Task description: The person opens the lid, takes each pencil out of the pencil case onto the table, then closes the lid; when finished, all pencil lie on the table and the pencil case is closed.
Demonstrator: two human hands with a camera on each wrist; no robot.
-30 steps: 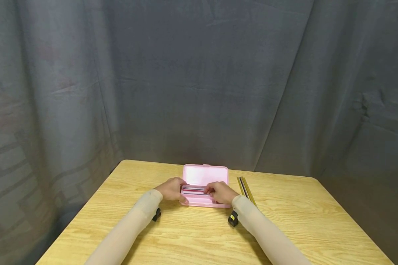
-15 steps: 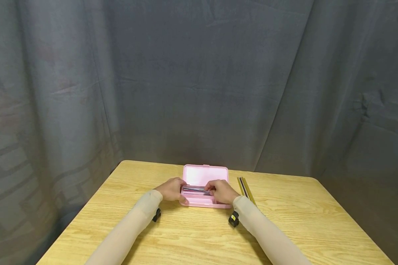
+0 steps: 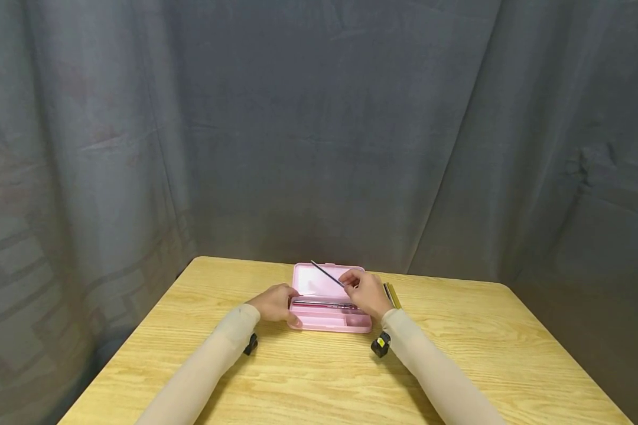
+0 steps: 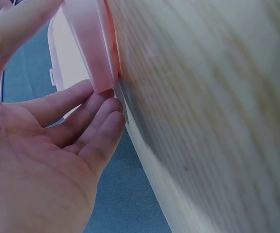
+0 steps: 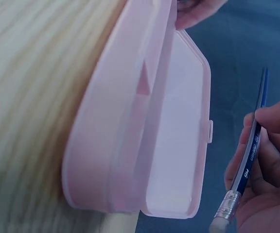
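Note:
An open pink pencil case lies on the wooden table, lid raised at the back, with pencils lying in its tray. My right hand pinches a dark blue pencil with a metal band and eraser, lifted above the case and slanting up to the left. My left hand rests against the case's left end, its fingertips touching the pink corner.
Several yellow and dark pencils lie on the table just right of the case, partly behind my right hand. A grey curtain hangs behind the table. The table's front and sides are bare wood.
My right hand has risen from the case's tray, lifting one dark pencil up and to the back right. The left hand has stayed at the case's left end.

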